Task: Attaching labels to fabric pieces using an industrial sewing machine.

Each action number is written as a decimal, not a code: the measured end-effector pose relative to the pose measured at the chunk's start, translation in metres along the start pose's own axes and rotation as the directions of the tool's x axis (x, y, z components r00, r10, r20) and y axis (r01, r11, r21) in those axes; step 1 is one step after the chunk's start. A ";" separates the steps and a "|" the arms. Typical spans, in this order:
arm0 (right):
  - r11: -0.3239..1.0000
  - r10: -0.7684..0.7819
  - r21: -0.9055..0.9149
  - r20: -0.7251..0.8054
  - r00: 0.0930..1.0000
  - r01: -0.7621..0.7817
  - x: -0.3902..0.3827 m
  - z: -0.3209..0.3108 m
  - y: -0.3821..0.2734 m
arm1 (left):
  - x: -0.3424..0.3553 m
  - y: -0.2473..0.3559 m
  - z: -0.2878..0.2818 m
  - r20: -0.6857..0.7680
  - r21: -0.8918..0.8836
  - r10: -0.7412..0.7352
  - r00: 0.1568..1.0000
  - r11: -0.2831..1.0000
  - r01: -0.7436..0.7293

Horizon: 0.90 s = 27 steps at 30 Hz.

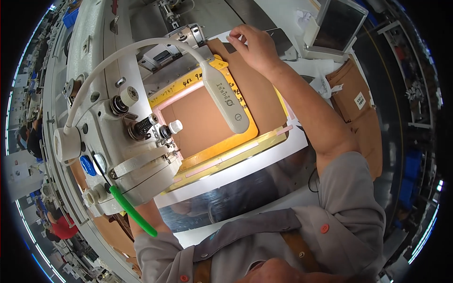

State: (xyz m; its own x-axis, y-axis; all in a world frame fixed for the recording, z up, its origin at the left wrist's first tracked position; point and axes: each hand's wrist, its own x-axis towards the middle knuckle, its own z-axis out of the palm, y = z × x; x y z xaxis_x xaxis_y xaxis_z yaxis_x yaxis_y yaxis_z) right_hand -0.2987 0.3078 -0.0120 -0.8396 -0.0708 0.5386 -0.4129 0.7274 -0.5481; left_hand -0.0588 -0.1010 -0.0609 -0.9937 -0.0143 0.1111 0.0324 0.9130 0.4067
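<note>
My right hand (257,49) reaches over the far right corner of a brown sheet (257,89). Its fingers are curled, with thumb and fingertips close together; whatever they hold, if anything, is too small to make out. A dark flat patch lies just below the fingertips. A yellow frame (243,106) with handwriting lies on the sheet, which shows through its opening. My left forearm (152,214) passes beneath the white sewing machine head (127,155), which hides my left hand.
A white gooseneck lamp (224,96) hangs over the yellow frame. A green-sleeved lever (132,210) juts from the machine toward me. At the far right stands a screen panel (337,26), with brown pieces (351,99) stacked nearer. A shiny metal plate (226,198) lies in front of me.
</note>
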 end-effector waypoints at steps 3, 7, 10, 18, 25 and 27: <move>0.989 -0.140 -0.030 0.070 0.988 0.143 -0.044 -0.042 -0.007 | -0.016 0.007 -0.008 -0.024 -0.004 0.002 1.000 1.000 -0.002; 0.972 -0.132 -0.158 0.239 0.962 0.173 -0.122 -0.090 -0.033 | -0.048 0.010 -0.021 -0.051 -0.005 -0.017 0.999 1.000 0.017; 0.988 -0.054 -0.117 0.340 0.939 0.099 -0.176 -0.125 -0.055 | -0.065 0.025 -0.031 0.051 0.058 0.050 0.997 0.997 -0.053; 0.925 0.034 -0.354 0.437 0.899 0.137 -0.237 -0.124 -0.065 | -0.074 0.054 -0.028 0.096 0.174 0.151 0.984 0.971 -0.166; 0.933 0.005 -0.340 0.335 0.942 0.116 -0.244 -0.126 -0.067 | -0.082 0.049 -0.025 0.053 0.195 0.230 0.972 0.952 -0.236; 0.931 -0.013 -0.341 0.322 0.947 0.128 -0.245 -0.128 -0.066 | -0.084 0.050 -0.026 0.041 0.180 0.240 0.970 0.953 -0.243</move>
State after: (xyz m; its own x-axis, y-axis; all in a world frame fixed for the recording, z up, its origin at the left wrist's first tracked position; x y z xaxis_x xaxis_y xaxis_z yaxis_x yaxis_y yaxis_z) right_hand -0.0206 0.3644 -0.0263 -0.9033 -0.2960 0.3106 -0.3720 0.9009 -0.2234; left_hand 0.0294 -0.0650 -0.0259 -0.9604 0.2217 0.1686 0.2533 0.9471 0.1972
